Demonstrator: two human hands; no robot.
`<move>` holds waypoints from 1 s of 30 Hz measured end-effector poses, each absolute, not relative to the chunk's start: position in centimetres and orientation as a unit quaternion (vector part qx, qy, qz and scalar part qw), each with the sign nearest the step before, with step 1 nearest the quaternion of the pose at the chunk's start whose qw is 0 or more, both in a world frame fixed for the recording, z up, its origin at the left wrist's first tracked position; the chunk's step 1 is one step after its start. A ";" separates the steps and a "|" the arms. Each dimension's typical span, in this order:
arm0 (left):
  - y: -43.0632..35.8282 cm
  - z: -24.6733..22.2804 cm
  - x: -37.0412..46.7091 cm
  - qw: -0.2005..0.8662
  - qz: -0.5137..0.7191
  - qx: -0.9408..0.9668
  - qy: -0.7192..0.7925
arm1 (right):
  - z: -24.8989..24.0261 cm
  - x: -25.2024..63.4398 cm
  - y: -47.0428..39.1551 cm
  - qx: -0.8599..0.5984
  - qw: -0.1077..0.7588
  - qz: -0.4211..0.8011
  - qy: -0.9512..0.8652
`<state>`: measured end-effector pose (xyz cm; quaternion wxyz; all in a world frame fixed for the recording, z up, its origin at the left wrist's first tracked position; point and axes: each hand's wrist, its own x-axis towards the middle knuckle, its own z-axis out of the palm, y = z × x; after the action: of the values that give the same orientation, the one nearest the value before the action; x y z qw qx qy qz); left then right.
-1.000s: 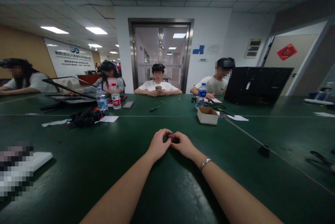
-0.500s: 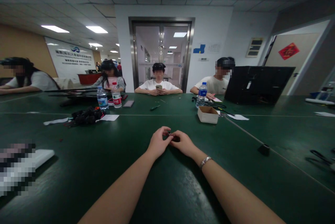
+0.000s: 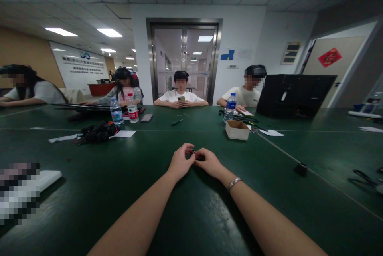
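Both my hands meet over the middle of the green table (image 3: 125, 192). Between the fingertips sits a small dark round piece (image 3: 193, 151) with a ring-like top, too small to name. My left hand (image 3: 181, 161) curls around it from the left, thumb and fingers closed on it. From the other side my right hand (image 3: 208, 161), with a silver bracelet at the wrist, pinches at the same piece; its fingertips touch or nearly touch the left thumb. Most of the piece is hidden by the fingers.
Beyond my hands lie a small open cardboard box (image 3: 237, 130), a screwdriver (image 3: 176, 122) and two water bottles (image 3: 132, 108). A dark cable bundle (image 3: 97, 132) is at the left, a black cap-like piece (image 3: 301, 169) at the right. Several people sit across, near a black monitor (image 3: 295, 95).
My hands stay together around the small piece with barely any finger movement. The whole view has shifted very slightly. A person at the far left of centre has stretched an arm sideways.
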<state>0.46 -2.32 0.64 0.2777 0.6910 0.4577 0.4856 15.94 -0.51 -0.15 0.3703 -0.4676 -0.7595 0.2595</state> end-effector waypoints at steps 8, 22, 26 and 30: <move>-2.1 1.1 0.2 0.308 0.517 0.651 0.462 | 0.0 15.9 -0.6 -0.480 0.363 0.267 -0.753; -2.0 1.1 0.4 0.321 0.506 0.661 0.452 | 0.0 16.0 -0.7 -0.480 0.361 0.261 -0.756; -1.6 0.7 0.5 0.313 0.504 0.659 0.463 | 0.3 15.9 -0.9 -0.485 0.360 0.251 -0.756; -1.6 0.8 0.4 0.340 0.501 0.664 0.439 | 0.2 16.0 -0.8 -0.476 0.362 0.264 -0.757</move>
<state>0.38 -1.59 0.82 0.3398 0.6642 0.4390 0.5006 15.95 -0.81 0.17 0.3617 -0.4758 -0.7571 0.2637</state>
